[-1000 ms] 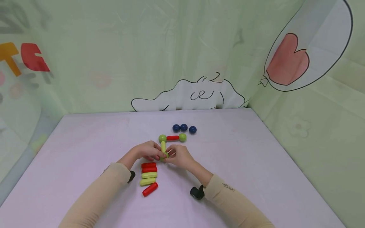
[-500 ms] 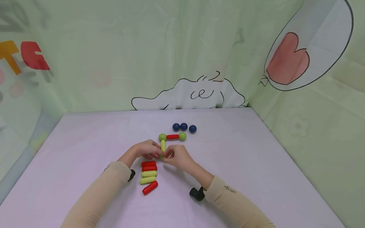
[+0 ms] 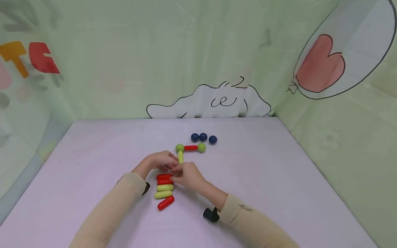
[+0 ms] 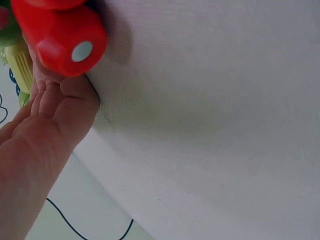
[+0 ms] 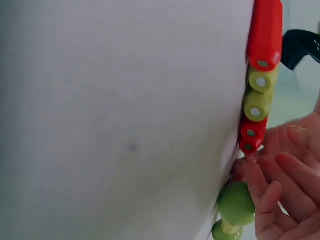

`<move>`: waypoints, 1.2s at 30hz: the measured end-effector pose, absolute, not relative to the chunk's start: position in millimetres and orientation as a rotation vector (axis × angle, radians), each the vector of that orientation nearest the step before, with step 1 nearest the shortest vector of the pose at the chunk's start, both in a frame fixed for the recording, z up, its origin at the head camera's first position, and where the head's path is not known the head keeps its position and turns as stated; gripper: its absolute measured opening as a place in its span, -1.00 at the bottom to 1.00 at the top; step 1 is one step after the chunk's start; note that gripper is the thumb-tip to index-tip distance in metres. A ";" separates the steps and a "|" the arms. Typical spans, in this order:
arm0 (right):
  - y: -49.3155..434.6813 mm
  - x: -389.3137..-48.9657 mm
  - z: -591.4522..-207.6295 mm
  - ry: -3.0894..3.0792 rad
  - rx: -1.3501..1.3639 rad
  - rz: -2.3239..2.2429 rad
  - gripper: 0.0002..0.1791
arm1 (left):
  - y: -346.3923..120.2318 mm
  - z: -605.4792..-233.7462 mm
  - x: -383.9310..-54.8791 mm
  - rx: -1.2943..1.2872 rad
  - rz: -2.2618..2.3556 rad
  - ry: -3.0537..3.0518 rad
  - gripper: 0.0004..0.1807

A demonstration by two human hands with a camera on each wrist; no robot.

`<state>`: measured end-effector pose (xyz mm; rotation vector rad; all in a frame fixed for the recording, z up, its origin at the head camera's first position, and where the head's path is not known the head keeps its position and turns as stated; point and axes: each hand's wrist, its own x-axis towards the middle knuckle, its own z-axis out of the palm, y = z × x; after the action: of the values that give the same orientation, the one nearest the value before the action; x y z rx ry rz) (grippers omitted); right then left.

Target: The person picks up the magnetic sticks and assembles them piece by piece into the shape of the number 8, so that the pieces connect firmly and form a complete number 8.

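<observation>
In the head view a yellow rod [image 3: 181, 156] runs from a green ball [image 3: 180, 148] toward my hands. My left hand [image 3: 162, 161] is at the rod's near end, its fingers around another green ball [image 5: 237, 204], which the hands hide from the head view. My right hand [image 3: 190, 176] is just right of it, holding nothing, with thumb and finger spread and the thumb tip at the end of a red rod [image 3: 165, 182]. A second red rod [image 3: 164, 176] lies alongside. In the left wrist view, a red rod end [image 4: 75, 47] with a silver disc overlaps my left hand.
Two yellow rods [image 3: 163, 194] and a third loose red rod [image 3: 165, 203] lie nearer to me. Beyond the hands, a red rod [image 3: 190, 147] links the far green ball to another green ball [image 3: 201, 147]. Three dark blue balls [image 3: 203, 136] sit farther back.
My right hand has let go at the near green ball and moved toward me and left, to the red rods. My left hand stays at the ball. The view has shifted slightly.
</observation>
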<state>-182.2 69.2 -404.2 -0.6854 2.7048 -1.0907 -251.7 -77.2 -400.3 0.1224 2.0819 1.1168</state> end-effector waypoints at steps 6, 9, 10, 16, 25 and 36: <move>60.9 -179.6 -404.5 2.714 -0.694 -1.050 -0.73 | -76.8 -400.8 -254.8 0.099 1.110 2.072 -0.55; 58.4 -179.7 -404.1 2.723 -0.701 -1.026 -0.73 | -76.3 -400.4 -255.4 0.090 1.111 2.069 -0.56; 57.5 -179.9 -404.4 2.730 -0.705 -1.012 -0.74 | -76.2 -400.3 -255.5 0.090 1.110 2.070 -0.56; 52.7 -181.2 -406.7 2.781 -0.731 -0.923 -0.82 | -75.7 -400.6 -255.8 0.085 1.107 2.079 -0.57; 47.4 -180.3 -406.8 2.834 -0.719 -0.842 -0.86 | -75.6 -403.1 -255.8 0.063 1.115 2.077 -0.56; 44.7 -178.9 -409.1 2.831 -0.801 -0.752 -0.89 | -74.6 -403.6 -254.6 0.053 1.113 2.100 -0.58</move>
<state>-178.9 44.7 -409.1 -0.8011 2.8312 -0.7520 -254.6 -74.6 -403.6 0.0534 2.1005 1.1135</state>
